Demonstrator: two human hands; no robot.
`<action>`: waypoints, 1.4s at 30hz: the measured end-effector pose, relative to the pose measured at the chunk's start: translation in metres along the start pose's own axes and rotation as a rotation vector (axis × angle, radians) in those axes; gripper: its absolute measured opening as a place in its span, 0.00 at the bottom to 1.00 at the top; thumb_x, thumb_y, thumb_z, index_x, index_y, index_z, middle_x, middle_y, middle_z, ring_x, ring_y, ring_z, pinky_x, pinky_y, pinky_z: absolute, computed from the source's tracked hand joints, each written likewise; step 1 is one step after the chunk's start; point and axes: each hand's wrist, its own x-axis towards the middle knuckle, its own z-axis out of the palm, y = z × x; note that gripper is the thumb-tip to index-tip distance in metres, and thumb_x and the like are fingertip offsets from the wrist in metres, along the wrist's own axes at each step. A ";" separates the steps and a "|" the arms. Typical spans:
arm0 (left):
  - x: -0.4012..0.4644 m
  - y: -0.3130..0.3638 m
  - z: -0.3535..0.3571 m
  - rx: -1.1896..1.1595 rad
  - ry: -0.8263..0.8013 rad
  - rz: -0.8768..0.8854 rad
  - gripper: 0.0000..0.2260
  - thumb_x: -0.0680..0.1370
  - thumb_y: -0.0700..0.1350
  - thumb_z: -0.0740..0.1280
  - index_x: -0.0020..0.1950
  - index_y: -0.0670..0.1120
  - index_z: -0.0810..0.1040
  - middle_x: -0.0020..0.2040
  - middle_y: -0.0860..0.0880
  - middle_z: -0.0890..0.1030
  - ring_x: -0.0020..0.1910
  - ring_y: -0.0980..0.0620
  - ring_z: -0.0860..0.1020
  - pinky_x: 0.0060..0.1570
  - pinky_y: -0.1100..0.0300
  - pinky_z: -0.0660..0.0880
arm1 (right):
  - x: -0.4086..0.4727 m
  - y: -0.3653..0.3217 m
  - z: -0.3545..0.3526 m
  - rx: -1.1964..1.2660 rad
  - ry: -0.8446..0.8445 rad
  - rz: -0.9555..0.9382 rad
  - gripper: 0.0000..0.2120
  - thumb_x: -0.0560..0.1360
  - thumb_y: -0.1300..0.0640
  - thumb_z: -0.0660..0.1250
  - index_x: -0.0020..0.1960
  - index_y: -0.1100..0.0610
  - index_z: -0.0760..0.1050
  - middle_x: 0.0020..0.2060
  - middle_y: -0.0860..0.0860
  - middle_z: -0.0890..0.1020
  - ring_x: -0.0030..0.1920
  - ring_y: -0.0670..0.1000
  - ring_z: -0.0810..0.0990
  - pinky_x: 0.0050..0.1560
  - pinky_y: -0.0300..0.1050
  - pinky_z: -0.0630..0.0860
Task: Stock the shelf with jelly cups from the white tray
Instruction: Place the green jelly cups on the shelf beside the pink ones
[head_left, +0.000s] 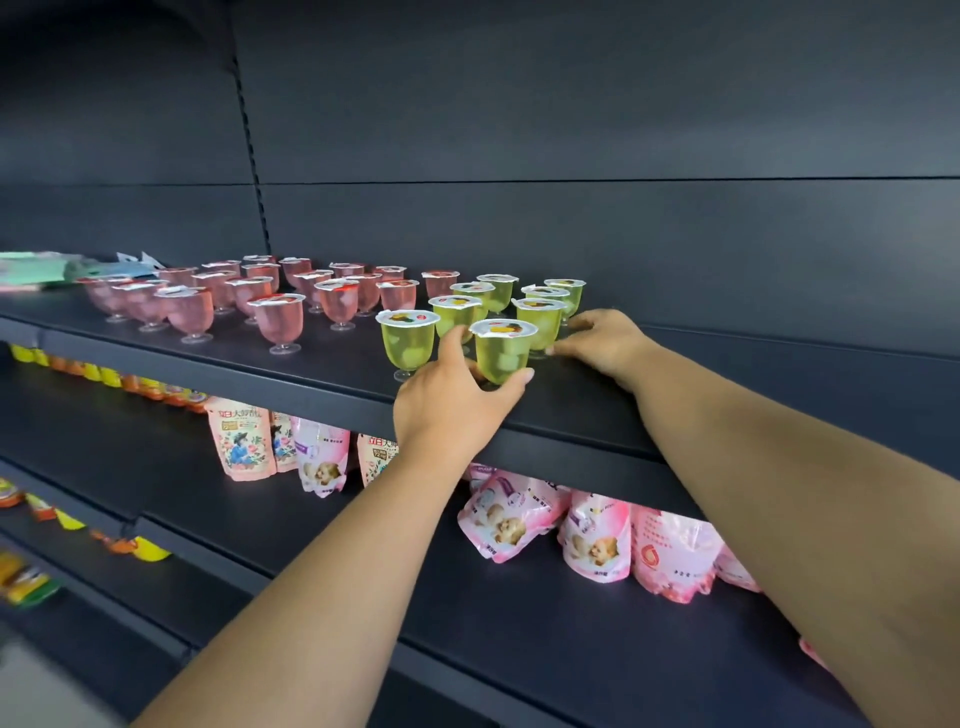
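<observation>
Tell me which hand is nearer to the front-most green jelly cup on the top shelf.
Left. The left hand grips the front-most green jelly cup around its lower part, thumb and fingers on either side. The right hand rests on the shelf to that cup's right, by another green cup.

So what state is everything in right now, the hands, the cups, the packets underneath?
left hand: gripping the front green jelly cup, which stands upright at the shelf edge
right hand: fingers at the foot of another green cup; grip unclear
other green cups: upright, sealed
pink jelly cups: upright, sealed, in rows
pink pouches: on the lower shelf, some leaning
</observation>
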 end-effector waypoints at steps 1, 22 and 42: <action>-0.002 0.000 -0.001 -0.009 0.009 0.012 0.35 0.73 0.64 0.62 0.72 0.48 0.58 0.57 0.53 0.79 0.59 0.49 0.74 0.55 0.55 0.69 | -0.010 0.001 -0.004 -0.056 0.032 -0.012 0.20 0.71 0.56 0.72 0.61 0.59 0.75 0.59 0.53 0.78 0.61 0.52 0.74 0.61 0.41 0.68; -0.267 -0.123 -0.130 0.357 -0.147 -0.007 0.14 0.79 0.51 0.59 0.60 0.47 0.75 0.51 0.49 0.81 0.54 0.48 0.76 0.48 0.56 0.73 | -0.302 0.005 0.086 -0.454 -0.402 -0.340 0.13 0.76 0.51 0.63 0.54 0.59 0.78 0.53 0.54 0.81 0.57 0.55 0.77 0.57 0.48 0.73; -0.368 -0.393 -0.203 0.332 -0.696 -0.109 0.15 0.79 0.52 0.58 0.61 0.46 0.75 0.55 0.48 0.80 0.53 0.49 0.77 0.48 0.59 0.71 | -0.443 -0.006 0.340 -0.617 -0.683 0.188 0.16 0.78 0.50 0.56 0.46 0.60 0.78 0.52 0.56 0.81 0.51 0.55 0.78 0.47 0.43 0.71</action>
